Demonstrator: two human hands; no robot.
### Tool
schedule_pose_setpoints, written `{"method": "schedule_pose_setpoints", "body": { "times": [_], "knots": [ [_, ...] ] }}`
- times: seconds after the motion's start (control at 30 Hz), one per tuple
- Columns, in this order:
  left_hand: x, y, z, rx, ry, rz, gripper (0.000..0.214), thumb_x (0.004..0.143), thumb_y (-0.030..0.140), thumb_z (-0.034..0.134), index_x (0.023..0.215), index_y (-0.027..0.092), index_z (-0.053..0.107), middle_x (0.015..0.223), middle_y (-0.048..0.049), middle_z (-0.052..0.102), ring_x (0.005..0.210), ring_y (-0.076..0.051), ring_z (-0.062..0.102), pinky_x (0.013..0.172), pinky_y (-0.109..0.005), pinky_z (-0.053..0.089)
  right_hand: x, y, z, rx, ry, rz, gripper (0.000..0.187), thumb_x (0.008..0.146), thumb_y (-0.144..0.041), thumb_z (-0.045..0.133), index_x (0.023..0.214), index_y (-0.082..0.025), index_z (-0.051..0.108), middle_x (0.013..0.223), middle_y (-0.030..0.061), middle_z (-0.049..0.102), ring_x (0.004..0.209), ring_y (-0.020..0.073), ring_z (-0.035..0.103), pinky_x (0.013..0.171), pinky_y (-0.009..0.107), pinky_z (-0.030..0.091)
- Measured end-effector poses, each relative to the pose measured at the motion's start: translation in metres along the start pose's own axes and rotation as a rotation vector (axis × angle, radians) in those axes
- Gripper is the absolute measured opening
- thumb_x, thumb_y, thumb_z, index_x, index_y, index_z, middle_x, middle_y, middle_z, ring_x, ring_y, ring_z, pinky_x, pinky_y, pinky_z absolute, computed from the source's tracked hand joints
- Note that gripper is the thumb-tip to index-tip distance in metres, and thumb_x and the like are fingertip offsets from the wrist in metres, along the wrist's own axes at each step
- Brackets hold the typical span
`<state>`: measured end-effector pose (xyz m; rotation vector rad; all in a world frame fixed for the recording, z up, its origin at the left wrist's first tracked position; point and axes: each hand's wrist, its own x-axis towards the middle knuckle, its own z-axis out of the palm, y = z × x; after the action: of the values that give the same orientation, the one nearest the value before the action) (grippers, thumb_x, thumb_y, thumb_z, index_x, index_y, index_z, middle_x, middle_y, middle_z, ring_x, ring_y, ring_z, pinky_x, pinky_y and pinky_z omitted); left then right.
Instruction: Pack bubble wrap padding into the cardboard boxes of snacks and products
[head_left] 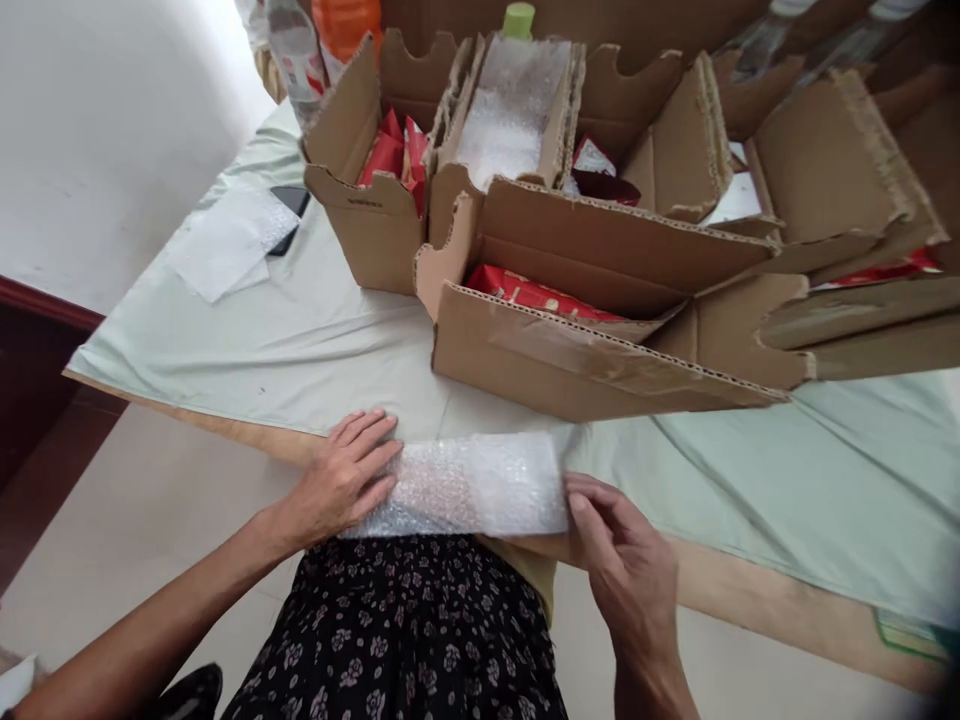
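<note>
A bundle wrapped in bubble wrap [472, 485] lies at the near edge of the table, on the pale green cloth [300, 340]. My left hand [345, 475] rests flat on the bundle's left end, fingers stretched out. At the bundle's right end, my right hand [622, 565] has its fingers curled and pinches the wrap's edge. What is inside the wrap is hidden.
Several open cardboard boxes [570, 350] crowd the table behind the bundle; some hold red packets [532, 293], one holds bubble wrap [510, 110]. A loose sheet of wrap [225, 245] and a dark phone [289, 205] lie at the left. Bottles [341, 25] stand at the back.
</note>
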<state>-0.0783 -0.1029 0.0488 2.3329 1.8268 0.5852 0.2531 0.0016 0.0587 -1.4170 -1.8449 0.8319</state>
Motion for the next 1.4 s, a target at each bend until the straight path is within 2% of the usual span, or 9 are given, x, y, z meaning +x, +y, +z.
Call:
{"method": "schedule_pose_setpoints", "body": {
  "times": [0.13,0.23,0.37,0.7,0.8,0.93,1.17,1.3,1.4],
  "knots": [
    [0.014,0.004,0.006,0.051,0.024,-0.047,0.035,0.096,0.020,0.061,0.131,0.012,0.064,0.146,-0.0230,0.060,0.141,-0.040,0.053,0.115,-0.064,0.046,-0.032,0.009,-0.027,-0.211,0.091,-0.128,0.015,0.098,-0.035,0.067,0.103,-0.021,0.072,0.109,0.0085,0.077,0.099,0.0222,0.074,0.065,0.028,0.058],
    [0.012,0.008,0.008,0.077,0.046,-0.113,0.033,0.097,0.024,0.062,0.128,0.013,0.063,0.144,-0.0233,0.060,0.141,-0.042,0.052,0.111,-0.065,0.048,-0.034,-0.001,-0.009,-0.240,-0.050,-0.389,0.029,0.099,-0.034,0.067,0.124,-0.019,0.067,0.126,0.0132,0.072,0.116,0.0276,0.069,0.089,0.042,0.061],
    [0.005,0.018,0.012,0.062,0.068,-0.168,0.011,0.100,0.023,0.058,0.105,0.017,0.065,0.143,-0.0207,0.060,0.141,-0.040,0.052,0.109,-0.062,0.051,-0.013,-0.007,0.031,-0.321,-0.180,-0.517,0.019,0.102,-0.025,0.057,0.114,-0.019,0.072,0.129,0.0133,0.072,0.109,0.0301,0.069,0.083,0.046,0.060],
    [0.048,0.009,-0.015,-0.101,0.117,-0.167,0.014,0.093,0.012,0.054,0.099,0.022,0.061,0.101,-0.0047,0.073,0.106,-0.025,0.068,0.097,-0.044,0.052,-0.017,0.010,-0.005,0.351,0.099,0.233,0.027,0.096,-0.045,0.067,0.090,-0.019,0.067,0.076,0.0016,0.069,0.068,0.0155,0.065,0.063,0.025,0.052],
    [0.072,-0.003,-0.012,0.033,0.107,-0.154,0.015,0.090,0.011,0.053,0.093,0.021,0.064,0.098,-0.0067,0.073,0.099,-0.028,0.067,0.100,-0.050,0.050,-0.022,0.022,-0.014,0.225,0.202,0.338,0.035,0.090,-0.052,0.071,0.083,-0.018,0.067,0.068,0.0020,0.068,0.065,0.0174,0.064,0.063,0.028,0.052],
    [0.082,-0.018,0.002,0.212,0.041,-0.140,0.019,0.090,0.011,0.052,0.097,0.018,0.068,0.095,-0.0107,0.072,0.093,-0.031,0.066,0.097,-0.055,0.051,-0.024,0.041,-0.037,-0.171,0.108,0.370,0.043,0.084,-0.061,0.067,0.076,-0.020,0.069,0.064,0.0045,0.069,0.057,0.0204,0.064,0.054,0.030,0.046],
    [0.069,0.013,-0.002,0.168,0.242,-0.087,0.031,0.094,0.013,0.060,0.125,0.018,0.062,0.132,-0.0173,0.065,0.128,-0.037,0.059,0.108,-0.061,0.049,-0.007,0.026,-0.050,-0.411,0.379,-0.077,0.023,0.096,-0.037,0.065,0.108,-0.018,0.072,0.089,0.0068,0.074,0.074,0.0199,0.067,0.072,0.034,0.052],
    [0.074,0.051,0.019,-0.018,0.054,0.071,0.033,0.093,0.010,0.062,0.124,0.020,0.063,0.137,-0.0146,0.065,0.136,-0.034,0.055,0.116,-0.059,0.047,0.019,-0.009,-0.012,-0.362,0.103,-0.449,0.019,0.101,-0.024,0.060,0.117,-0.021,0.069,0.108,0.0084,0.074,0.095,0.0230,0.068,0.082,0.037,0.051],
    [0.074,0.055,0.034,-0.071,-0.087,0.117,0.028,0.094,0.013,0.061,0.121,0.018,0.065,0.138,-0.0151,0.066,0.137,-0.035,0.055,0.117,-0.061,0.047,0.029,-0.001,-0.013,-0.540,0.105,-0.463,0.016,0.101,-0.024,0.060,0.111,-0.018,0.070,0.102,0.0096,0.073,0.085,0.0236,0.065,0.074,0.038,0.046]
  ]
}}
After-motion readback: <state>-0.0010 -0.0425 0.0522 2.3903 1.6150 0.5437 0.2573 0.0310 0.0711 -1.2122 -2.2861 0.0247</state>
